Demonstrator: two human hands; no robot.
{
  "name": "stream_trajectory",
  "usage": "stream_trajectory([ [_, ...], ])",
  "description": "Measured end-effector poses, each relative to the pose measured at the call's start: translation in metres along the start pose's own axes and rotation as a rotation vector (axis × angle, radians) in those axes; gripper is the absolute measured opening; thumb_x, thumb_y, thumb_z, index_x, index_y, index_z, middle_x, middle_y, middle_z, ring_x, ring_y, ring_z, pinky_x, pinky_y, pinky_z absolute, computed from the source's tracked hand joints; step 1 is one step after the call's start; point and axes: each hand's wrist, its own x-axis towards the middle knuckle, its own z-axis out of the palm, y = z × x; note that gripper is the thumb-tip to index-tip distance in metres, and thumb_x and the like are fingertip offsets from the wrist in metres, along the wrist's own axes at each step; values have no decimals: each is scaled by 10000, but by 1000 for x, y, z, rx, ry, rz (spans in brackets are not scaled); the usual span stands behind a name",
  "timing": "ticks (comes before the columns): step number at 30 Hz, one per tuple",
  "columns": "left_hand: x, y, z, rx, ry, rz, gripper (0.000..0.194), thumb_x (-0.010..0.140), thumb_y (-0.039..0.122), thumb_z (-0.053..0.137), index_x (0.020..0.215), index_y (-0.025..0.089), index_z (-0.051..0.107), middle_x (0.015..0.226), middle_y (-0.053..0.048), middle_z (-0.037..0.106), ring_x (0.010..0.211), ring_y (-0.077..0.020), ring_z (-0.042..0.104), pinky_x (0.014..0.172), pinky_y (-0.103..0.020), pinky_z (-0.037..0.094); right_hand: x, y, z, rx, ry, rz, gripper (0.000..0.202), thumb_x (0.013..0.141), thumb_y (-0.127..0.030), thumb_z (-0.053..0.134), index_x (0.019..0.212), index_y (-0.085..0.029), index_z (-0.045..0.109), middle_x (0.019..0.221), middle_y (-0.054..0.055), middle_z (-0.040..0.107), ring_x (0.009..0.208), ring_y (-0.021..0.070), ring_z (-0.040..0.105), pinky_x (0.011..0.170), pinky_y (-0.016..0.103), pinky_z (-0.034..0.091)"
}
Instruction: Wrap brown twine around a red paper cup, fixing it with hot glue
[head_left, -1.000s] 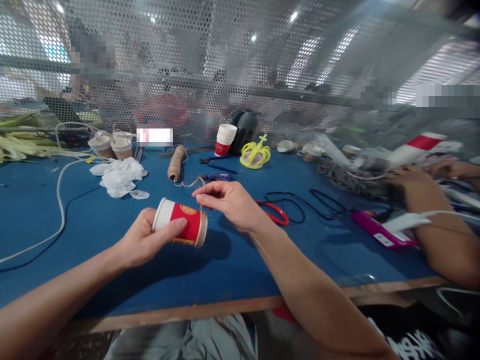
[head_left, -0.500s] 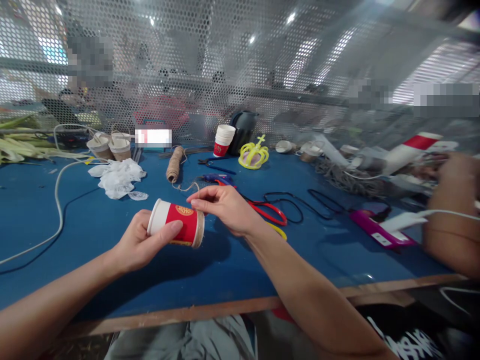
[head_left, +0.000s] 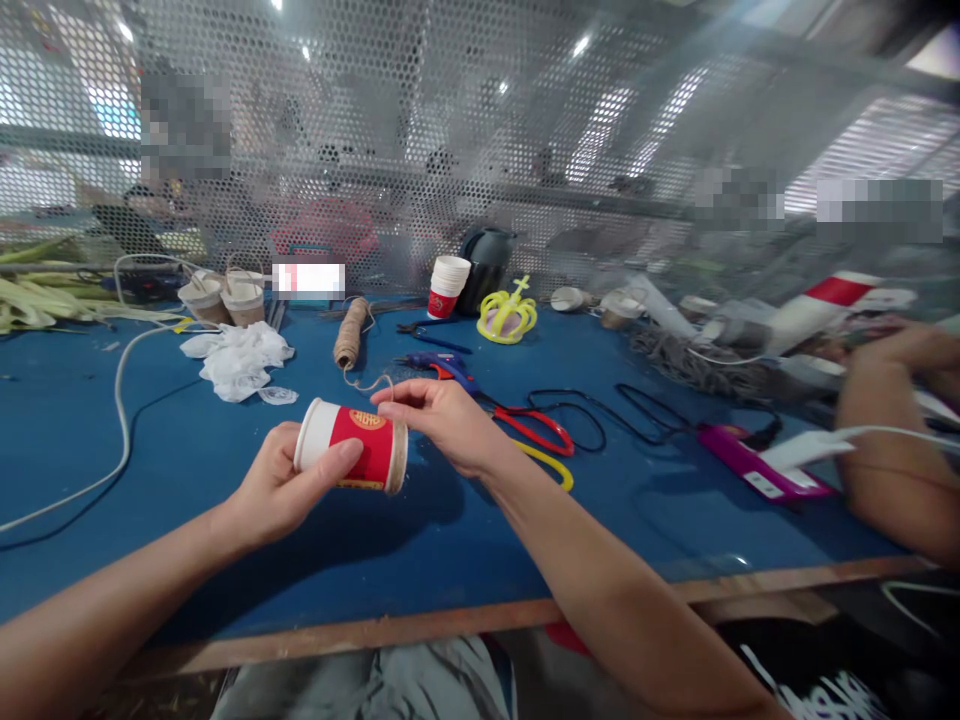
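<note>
My left hand [head_left: 289,480] is wrapped round a red and white paper cup [head_left: 376,452], which lies on its side in the air above the blue table. Brown twine circles the cup's base end at the right. With thumb and forefinger together, my right hand [head_left: 439,415] pinches the twine [head_left: 390,383] at the cup's upper right edge. From there the strand runs back to a twine spool [head_left: 349,335] lying on the table. Behind my right hand are a glue gun [head_left: 442,362] and scissors with red handles [head_left: 544,430].
Stacked cups [head_left: 448,287] stand by a dark jug [head_left: 487,272] and a yellow crown-shaped piece [head_left: 507,318]. White crumpled material [head_left: 238,360] lies left. A purple power strip [head_left: 761,465], cables and another person's arm [head_left: 892,450] are at the right.
My right hand has shifted slightly left and down along the cup's edge, still pinching the twine. The other person's arm at the right has moved a little.
</note>
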Motion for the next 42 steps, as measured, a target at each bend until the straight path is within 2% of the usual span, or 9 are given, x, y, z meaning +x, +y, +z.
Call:
stream_trajectory([
  [4,1,2,-2,220,92,228,240,765,143,502,525,151,483,454,55,415,406,-52,348,405,-165,309,-1,-7,-7,-196,148,-47,166,752,-296,574,792,-135,559,725,30,587,635,106,524,573,238,421],
  [6,3,1,-2,286,133,263,215,761,133,497,546,146,506,460,52,429,409,-54,363,411,-162,325,-7,-14,-11,-231,95,-73,246,802,-369,498,722,-140,542,691,26,572,604,99,506,546,231,408],
  [9,5,-1,-1,308,153,250,214,776,149,484,569,137,536,454,48,441,409,-58,373,414,-163,339,-18,-25,-12,-215,-136,-89,283,807,-406,483,743,-141,558,688,13,564,621,96,505,570,227,405],
  [11,5,-2,-1,292,139,231,212,786,155,477,591,133,557,456,44,462,411,-58,381,413,-160,340,-24,-29,-11,-238,-200,-92,235,770,-381,549,786,-147,559,712,2,566,638,93,502,592,225,399],
  [16,4,-6,0,274,81,168,201,798,169,470,646,132,596,537,12,565,438,-65,435,416,-161,346,-29,-30,-4,-266,-135,-87,157,747,-305,578,758,-155,534,682,-22,541,605,78,472,576,217,372],
  [29,5,-12,-3,284,35,218,159,789,184,502,811,132,650,666,-27,647,546,-110,552,508,-191,420,-25,-30,-2,-60,-93,39,87,682,-200,584,666,-148,516,582,-32,550,550,67,475,557,214,355],
  [33,8,-13,-6,229,-50,183,205,801,231,485,880,115,636,688,-36,638,567,-121,544,547,-210,432,-17,-29,-5,54,-82,105,165,680,-297,592,663,-150,521,574,-32,549,530,65,469,541,216,341],
  [37,11,-14,-5,171,-136,109,246,814,284,460,797,107,630,643,-27,603,556,-116,498,556,-222,420,-11,-18,-6,137,-81,173,205,658,-330,613,648,-151,513,559,-30,548,519,68,468,534,217,328],
  [42,14,-18,-3,-133,-140,-199,362,777,427,499,761,99,650,676,-49,627,589,-134,514,578,-242,418,-10,0,-3,297,-29,161,235,615,-319,641,609,-164,465,531,-54,500,497,66,435,535,219,335],
])
